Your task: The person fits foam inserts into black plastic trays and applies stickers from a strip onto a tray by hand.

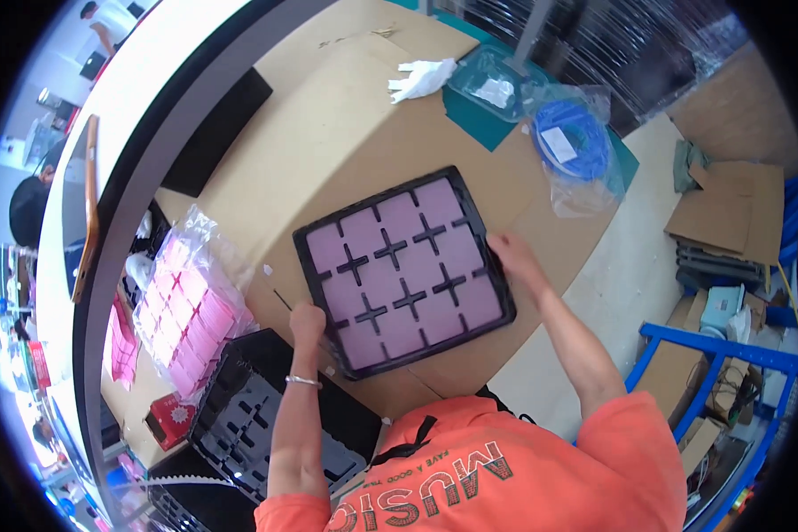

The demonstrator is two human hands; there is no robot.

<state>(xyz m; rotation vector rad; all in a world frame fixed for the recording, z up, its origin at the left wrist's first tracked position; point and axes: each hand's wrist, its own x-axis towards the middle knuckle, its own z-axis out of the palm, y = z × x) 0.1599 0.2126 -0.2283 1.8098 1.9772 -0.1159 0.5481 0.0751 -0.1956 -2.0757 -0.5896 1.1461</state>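
Observation:
A black plastic tray (349,266), its compartments lined with pink sheets (390,312), is held tilted a little over the cardboard-covered bench. My left hand (308,324) is closed on the tray's left edge. At the opposite edge my right hand (512,257) grips the side wall, fingers mostly hidden by the rim. To the left of my left hand lies a clear plastic bag with stacks of pink pieces (186,306). Black trays (257,417) with molded dividers sit beside my left forearm.
Cardboard (363,97) covers the bench. Farther off are a white glove (421,80), a clear bin (496,84) and a bagged blue coil (572,140). A red box (170,420) lies at left. To the right stand a blue metal rack (718,348) and folded cardboard boxes (727,213).

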